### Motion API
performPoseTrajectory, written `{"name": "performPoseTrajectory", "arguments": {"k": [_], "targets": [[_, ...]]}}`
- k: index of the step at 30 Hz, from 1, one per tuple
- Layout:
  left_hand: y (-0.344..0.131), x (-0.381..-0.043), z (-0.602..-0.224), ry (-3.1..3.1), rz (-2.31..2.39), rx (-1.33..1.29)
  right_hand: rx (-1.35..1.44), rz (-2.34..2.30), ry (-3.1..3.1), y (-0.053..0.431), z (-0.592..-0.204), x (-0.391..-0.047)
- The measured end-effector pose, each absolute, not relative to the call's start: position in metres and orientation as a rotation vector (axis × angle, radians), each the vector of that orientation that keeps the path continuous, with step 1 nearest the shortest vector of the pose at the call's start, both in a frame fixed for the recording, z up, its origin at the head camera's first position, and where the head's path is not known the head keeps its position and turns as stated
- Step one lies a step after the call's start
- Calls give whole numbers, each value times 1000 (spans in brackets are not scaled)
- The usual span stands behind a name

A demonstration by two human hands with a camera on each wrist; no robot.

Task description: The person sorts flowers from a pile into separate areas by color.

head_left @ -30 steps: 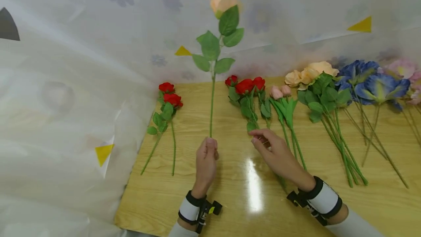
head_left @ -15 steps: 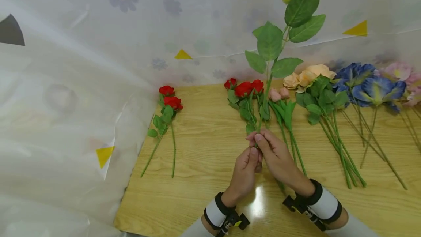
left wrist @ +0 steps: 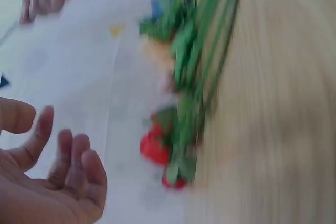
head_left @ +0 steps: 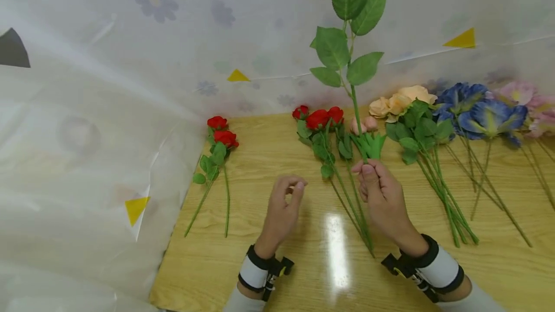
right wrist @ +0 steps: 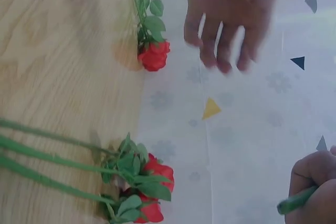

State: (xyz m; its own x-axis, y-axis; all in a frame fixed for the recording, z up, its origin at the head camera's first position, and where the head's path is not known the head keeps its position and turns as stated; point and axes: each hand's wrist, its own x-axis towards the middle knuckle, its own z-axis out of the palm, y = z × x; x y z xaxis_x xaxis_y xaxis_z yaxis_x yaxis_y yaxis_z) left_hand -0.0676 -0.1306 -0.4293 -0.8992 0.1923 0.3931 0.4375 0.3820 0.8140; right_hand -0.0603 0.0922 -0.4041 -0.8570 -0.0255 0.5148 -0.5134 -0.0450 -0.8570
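My right hand [head_left: 383, 199] grips a long-stemmed peach rose [head_left: 353, 100] low on its green stem, which stands nearly upright with its leaves raised over the table. The bloom is partly cut off by the top of the head view. In the right wrist view, the cut stem end [right wrist: 296, 201] pokes out from the curled fingers. My left hand [head_left: 281, 213] hovers to the left with bent, relaxed fingers and holds nothing; the left wrist view shows its fingers [left wrist: 65, 156] spread apart. Nearest to it lie red roses [head_left: 318, 120] on the table.
Two red roses [head_left: 225, 138] lie at the table's left. Behind and beside the right hand are pink tulips [head_left: 370, 123], then peach roses [head_left: 414, 95], blue flowers [head_left: 492, 117] and pink flowers [head_left: 518, 93]. A pale plastic sheet [head_left: 173, 71] rises along the back and left edges of the wooden table [head_left: 260, 148].
The peach rose has passed from my left hand to my right; both hands met at the stem half a second ago. Since then the left has let go and drawn back leftward.
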Motion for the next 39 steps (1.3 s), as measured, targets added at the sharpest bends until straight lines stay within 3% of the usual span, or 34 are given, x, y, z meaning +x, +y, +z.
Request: {"name": "performPoseTrajectory", "arguments": {"k": [9,13,26,34,39], "targets": [[-226,-68,-438,-2813,-894,290,434,1759,-2009,109,-402,-62],[-247,-61,-456,-2977,-635,494,397,1714,-2025,120,-401,-63],[-274,-75,-465,-3041,-752,392,301,1767,-1882,164,-401,-65],[-293,-76,-486,-2940,-804,492,21,1575,-2058,190,-400,-61],[-287,-74,-470,-2891,-1034,554,-160,1500,-2100,205,-403,-57]]}}
